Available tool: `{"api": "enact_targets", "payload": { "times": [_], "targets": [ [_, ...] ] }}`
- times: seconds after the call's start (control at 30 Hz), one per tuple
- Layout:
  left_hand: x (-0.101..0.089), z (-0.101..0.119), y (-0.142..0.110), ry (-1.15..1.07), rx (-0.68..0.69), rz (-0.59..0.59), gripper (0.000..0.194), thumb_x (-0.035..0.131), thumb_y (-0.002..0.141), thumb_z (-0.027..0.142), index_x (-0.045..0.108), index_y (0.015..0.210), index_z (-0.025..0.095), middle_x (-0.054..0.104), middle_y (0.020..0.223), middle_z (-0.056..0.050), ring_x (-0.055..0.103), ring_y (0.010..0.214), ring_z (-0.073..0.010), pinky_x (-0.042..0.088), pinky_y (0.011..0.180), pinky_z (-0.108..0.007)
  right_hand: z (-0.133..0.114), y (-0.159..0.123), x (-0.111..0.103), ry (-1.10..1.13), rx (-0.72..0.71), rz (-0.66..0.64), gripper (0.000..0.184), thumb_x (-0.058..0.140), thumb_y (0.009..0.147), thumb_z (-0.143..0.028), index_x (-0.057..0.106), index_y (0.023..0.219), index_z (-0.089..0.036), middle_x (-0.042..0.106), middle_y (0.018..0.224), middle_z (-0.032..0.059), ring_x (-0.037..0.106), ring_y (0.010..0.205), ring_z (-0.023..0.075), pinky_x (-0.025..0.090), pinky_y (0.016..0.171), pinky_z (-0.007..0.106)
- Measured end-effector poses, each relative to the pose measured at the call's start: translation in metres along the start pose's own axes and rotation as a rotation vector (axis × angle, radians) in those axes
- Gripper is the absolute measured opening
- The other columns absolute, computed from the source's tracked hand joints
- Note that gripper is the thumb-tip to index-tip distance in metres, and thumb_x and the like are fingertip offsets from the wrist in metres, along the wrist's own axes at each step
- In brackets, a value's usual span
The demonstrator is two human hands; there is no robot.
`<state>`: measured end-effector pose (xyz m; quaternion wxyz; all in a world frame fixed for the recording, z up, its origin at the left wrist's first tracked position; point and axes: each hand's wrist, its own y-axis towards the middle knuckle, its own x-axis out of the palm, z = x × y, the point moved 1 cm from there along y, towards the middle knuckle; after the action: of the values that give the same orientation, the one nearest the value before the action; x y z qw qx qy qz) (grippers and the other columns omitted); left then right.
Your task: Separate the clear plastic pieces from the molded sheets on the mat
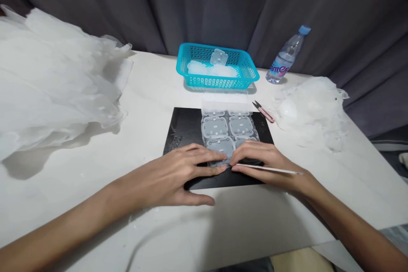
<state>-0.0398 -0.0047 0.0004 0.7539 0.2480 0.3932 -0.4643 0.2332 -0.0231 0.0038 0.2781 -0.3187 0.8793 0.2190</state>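
Note:
A translucent moulded sheet [227, 129] of several rounded square pieces lies on a black mat [186, 126] in the middle of the white table. My left hand [178, 174] rests flat on the mat, its fingers stretched out and pressing the sheet's near edge. Beside it, my right hand [266, 162] pinches a thin white stick [274, 170] whose tip lies at the same edge; the stick runs back to the right over my wrist.
A turquoise basket [245, 77] with clear pieces stands behind the mat. Small pink snips [264, 111] lie right of the mat. A water bottle [287, 56] stands at the back right. Heaps of translucent plastic lie at left [54, 80] and right [314, 110].

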Motion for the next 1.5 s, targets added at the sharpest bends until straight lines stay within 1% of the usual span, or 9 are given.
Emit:
{"api": "enact_targets", "payload": {
  "times": [0.13,0.23,0.33,0.5,0.77,1.0,1.2,1.4,1.5],
  "targets": [
    [0.0,0.003,0.0,-0.021,0.001,0.01,0.064,0.075,0.091,0.056,0.059,0.15,0.038,0.053,0.161,-0.005,0.056,0.139,-0.0352,0.037,0.12,-0.047,0.004,-0.001,0.002,0.047,0.03,-0.015,0.008,0.063,0.104,-0.025,0.07,0.109,-0.023,0.075,0.107,0.0036,0.07,0.101,0.0172,0.054,0.094,0.032],
    [0.001,0.003,-0.001,-0.012,0.009,0.003,0.062,0.075,0.092,0.048,0.057,0.151,0.037,0.05,0.163,-0.005,0.056,0.14,-0.0344,0.035,0.123,-0.047,0.005,-0.002,0.004,0.079,0.041,-0.011,0.01,0.066,0.102,-0.025,0.069,0.111,-0.022,0.074,0.11,0.0049,0.07,0.101,0.017,0.055,0.093,0.03],
    [0.001,0.004,0.0,-0.001,0.027,0.004,0.062,0.074,0.092,0.036,0.057,0.152,0.036,0.051,0.162,-0.004,0.058,0.138,-0.0336,0.036,0.122,-0.045,0.005,-0.003,0.005,0.096,0.019,-0.023,0.01,0.067,0.101,-0.024,0.069,0.111,-0.021,0.073,0.11,0.0057,0.07,0.102,0.0175,0.055,0.093,0.031],
    [-0.003,0.007,0.002,0.014,0.067,0.019,0.057,0.073,0.092,0.029,0.062,0.147,0.032,0.052,0.161,-0.006,0.058,0.139,-0.0301,0.037,0.121,-0.042,0.004,-0.002,0.007,0.038,-0.04,-0.043,0.008,0.064,0.104,-0.023,0.069,0.109,-0.02,0.074,0.107,0.005,0.069,0.1,0.0173,0.054,0.093,0.031],
    [-0.005,0.007,0.002,0.081,0.06,0.028,0.046,0.073,0.094,0.038,0.068,0.139,0.03,0.055,0.159,-0.006,0.059,0.136,-0.0283,0.038,0.117,-0.039,0.003,-0.001,0.013,-0.053,-0.092,-0.024,0.01,0.06,0.105,-0.022,0.069,0.109,-0.02,0.075,0.104,0.0063,0.069,0.098,0.0186,0.054,0.091,0.033],
    [-0.003,0.007,0.002,0.116,0.079,0.053,0.043,0.073,0.094,0.041,0.07,0.135,0.03,0.058,0.156,-0.007,0.061,0.135,-0.0285,0.03,0.123,-0.043,0.0,0.003,0.015,-0.139,-0.122,-0.01,0.011,0.059,0.105,-0.018,0.069,0.106,-0.019,0.076,0.102,0.0061,0.071,0.096,0.0182,0.056,0.088,0.031],
    [-0.004,0.007,0.002,0.149,0.055,0.003,0.044,0.072,0.094,0.043,0.069,0.136,0.031,0.057,0.157,-0.006,0.06,0.136,-0.028,0.03,0.123,-0.043,0.001,0.003,0.017,-0.183,-0.139,-0.009,0.012,0.057,0.105,-0.018,0.069,0.107,-0.018,0.076,0.104,0.0064,0.072,0.096,0.0185,0.056,0.087,0.031],
    [-0.005,0.008,0.002,0.167,0.076,0.016,0.051,0.071,0.093,0.045,0.064,0.142,0.031,0.058,0.155,-0.006,0.062,0.134,-0.0275,0.028,0.126,-0.045,-0.004,0.0,-0.001,-0.23,-0.091,-0.082,0.017,0.053,0.107,-0.019,0.07,0.108,-0.017,0.077,0.104,0.0079,0.073,0.096,0.0194,0.056,0.085,0.031],
    [-0.004,0.009,0.001,0.181,0.076,0.026,0.051,0.071,0.094,0.048,0.065,0.142,0.031,0.058,0.156,-0.006,0.06,0.138,-0.0285,0.027,0.127,-0.046,-0.003,-0.005,-0.01,-0.158,-0.04,-0.109,0.016,0.054,0.108,-0.022,0.07,0.111,-0.019,0.076,0.109,0.0078,0.073,0.101,0.0189,0.055,0.088,0.03]
  ]
}}
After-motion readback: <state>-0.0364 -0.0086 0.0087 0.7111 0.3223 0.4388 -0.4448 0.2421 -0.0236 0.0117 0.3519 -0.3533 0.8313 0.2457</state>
